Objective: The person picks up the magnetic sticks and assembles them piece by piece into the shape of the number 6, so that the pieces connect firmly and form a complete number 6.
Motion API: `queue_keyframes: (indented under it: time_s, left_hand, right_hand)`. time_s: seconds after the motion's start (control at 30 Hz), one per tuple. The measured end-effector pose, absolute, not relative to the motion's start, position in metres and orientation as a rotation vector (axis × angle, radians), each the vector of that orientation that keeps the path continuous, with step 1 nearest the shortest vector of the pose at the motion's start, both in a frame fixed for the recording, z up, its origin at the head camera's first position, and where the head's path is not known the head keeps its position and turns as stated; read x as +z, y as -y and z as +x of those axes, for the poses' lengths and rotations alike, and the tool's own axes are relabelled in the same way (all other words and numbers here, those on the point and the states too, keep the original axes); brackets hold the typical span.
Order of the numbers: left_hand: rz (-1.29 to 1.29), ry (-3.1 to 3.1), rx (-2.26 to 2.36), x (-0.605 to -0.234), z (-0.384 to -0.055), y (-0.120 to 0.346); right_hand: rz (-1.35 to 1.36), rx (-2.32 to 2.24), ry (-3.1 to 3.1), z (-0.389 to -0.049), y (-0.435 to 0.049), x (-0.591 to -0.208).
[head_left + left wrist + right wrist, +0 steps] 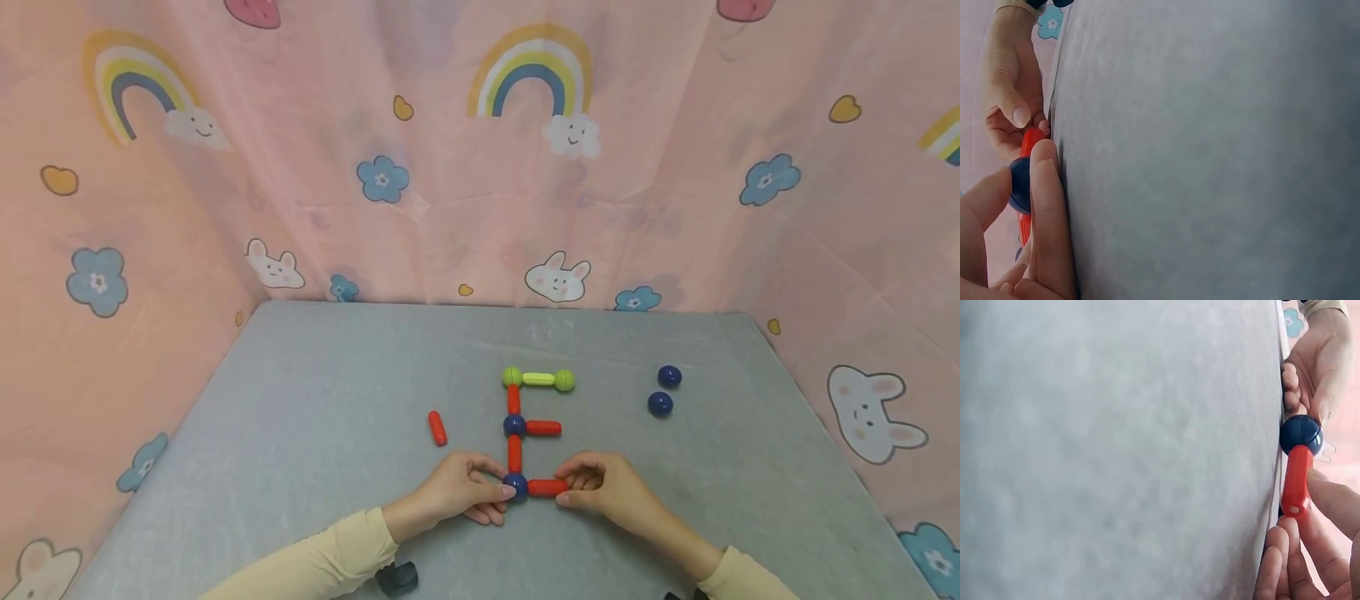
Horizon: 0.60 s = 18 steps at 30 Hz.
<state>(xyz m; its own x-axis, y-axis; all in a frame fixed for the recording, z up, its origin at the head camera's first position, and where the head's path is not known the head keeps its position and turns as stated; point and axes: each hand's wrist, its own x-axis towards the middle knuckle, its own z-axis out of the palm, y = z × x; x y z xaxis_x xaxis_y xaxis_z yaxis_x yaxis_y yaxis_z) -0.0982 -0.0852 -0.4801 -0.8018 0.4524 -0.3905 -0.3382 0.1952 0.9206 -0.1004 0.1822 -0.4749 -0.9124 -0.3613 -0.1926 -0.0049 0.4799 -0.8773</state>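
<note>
A flat figure of rods and balls lies on the table. Its upright has two red rods, a middle blue ball (pixel 514 425) and a bottom blue ball (pixel 516 485). My left hand (pixel 463 490) pinches the bottom ball between thumb and fingers, as the left wrist view also shows. From that ball a red rod (pixel 1297 478) points right, its near end at the ball. My right hand (pixel 611 492) pinches this rod's outer end. Another red rod (pixel 544 427) sticks out from the middle ball. On top, a green rod (pixel 538 379) joins two green balls.
A loose red rod (pixel 437 428) lies left of the figure. Two loose blue balls (pixel 660 404) sit toward the right. The grey table (pixel 315 400) is backed by a pink printed curtain (pixel 450 225). A dark object (pixel 397 578) shows beside the left sleeve.
</note>
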Motion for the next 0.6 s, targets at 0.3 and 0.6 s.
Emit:
queue_keyframes:
  time_s: [0.3, 0.6]
  left_hand:
    - [0.11, -1.866, 1.64, -0.477, -0.1, 0.087]
    - [0.293, -2.232, 1.602, -0.466, -0.114, 0.09]
  right_hand:
    - [-0.295, -1.439, -2.378, -0.106, -0.192, -0.472]
    - [-0.253, -1.428, -2.634, -0.126, -0.228, -0.457]
